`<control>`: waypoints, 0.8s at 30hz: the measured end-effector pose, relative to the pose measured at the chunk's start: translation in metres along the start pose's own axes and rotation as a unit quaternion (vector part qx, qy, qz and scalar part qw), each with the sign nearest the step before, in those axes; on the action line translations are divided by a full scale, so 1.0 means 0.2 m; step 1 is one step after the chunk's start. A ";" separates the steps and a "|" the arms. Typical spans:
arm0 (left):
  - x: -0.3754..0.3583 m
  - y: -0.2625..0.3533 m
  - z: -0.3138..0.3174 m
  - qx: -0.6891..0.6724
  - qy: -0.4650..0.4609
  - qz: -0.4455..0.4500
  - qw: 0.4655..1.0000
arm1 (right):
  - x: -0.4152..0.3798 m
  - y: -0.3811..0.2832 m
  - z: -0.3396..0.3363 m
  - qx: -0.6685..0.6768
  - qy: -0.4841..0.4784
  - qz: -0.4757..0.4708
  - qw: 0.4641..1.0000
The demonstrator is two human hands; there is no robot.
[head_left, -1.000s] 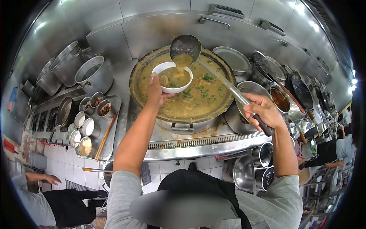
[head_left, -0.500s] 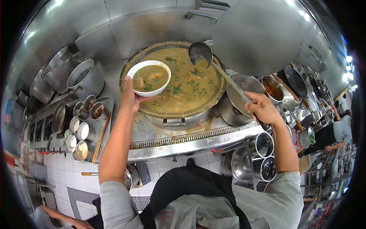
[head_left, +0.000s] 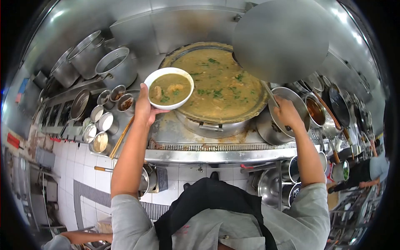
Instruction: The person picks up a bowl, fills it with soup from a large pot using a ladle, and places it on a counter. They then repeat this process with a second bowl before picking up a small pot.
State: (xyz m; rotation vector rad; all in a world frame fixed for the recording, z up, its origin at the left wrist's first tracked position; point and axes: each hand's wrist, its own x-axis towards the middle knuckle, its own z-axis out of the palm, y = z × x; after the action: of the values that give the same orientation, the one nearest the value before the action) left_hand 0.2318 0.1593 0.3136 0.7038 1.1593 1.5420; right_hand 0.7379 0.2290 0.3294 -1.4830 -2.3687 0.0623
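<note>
My left hand (head_left: 146, 107) is closed on a white bowl (head_left: 180, 104) and holds it near the left rim of a big round pot (head_left: 246, 118). In the bowl is a thick greenish-brown stew with chunks and green herbs. The same kind of stew, dotted with chopped leaves, fills the big pot. My right hand (head_left: 288, 112) grips the handle of a ladle (head_left: 269, 92) at the pot's right side. A grey blurred disc hides most of the ladle's head.
Below my right hand stands a deep metal pot (head_left: 266, 127), beside a pot of reddish-brown liquid (head_left: 314, 111). Small ingredient tins (head_left: 105, 121), long chopsticks (head_left: 122, 137) and tall pots (head_left: 117, 68) are at left. Other people's arms show at lower left (head_left: 89, 237) and far right (head_left: 371, 183).
The view has shifted, so the big pot sits further right. My left hand keeps the bowl raised. The ladle's head, visible before over the stew, is now mostly behind the blurred disc.
</note>
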 end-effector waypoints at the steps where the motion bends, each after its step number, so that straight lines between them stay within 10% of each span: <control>1: -0.01 -0.01 -0.02 -0.001 0.007 0.004 1.000 | 0.06 -0.01 0.02 -0.020 0.026 -0.035 0.999; 5: -0.02 -0.06 -0.07 -0.020 0.033 -0.001 0.999 | 0.26 0.05 0.13 -0.030 -0.061 -0.080 0.994; 8: 0.01 -0.13 -0.15 -0.003 0.035 -0.001 0.999 | 0.31 -0.13 0.01 0.217 -0.210 0.154 0.941; 24: 0.02 -0.12 -0.20 -0.052 0.016 -0.034 0.998 | 0.14 -0.12 -0.06 0.659 -0.251 0.289 0.648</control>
State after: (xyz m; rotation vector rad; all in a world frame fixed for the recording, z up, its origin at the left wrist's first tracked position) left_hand 0.2042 0.1501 0.2763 0.5666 1.1080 1.5484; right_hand 0.7097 0.2398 0.3538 -1.2616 -1.1451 2.0390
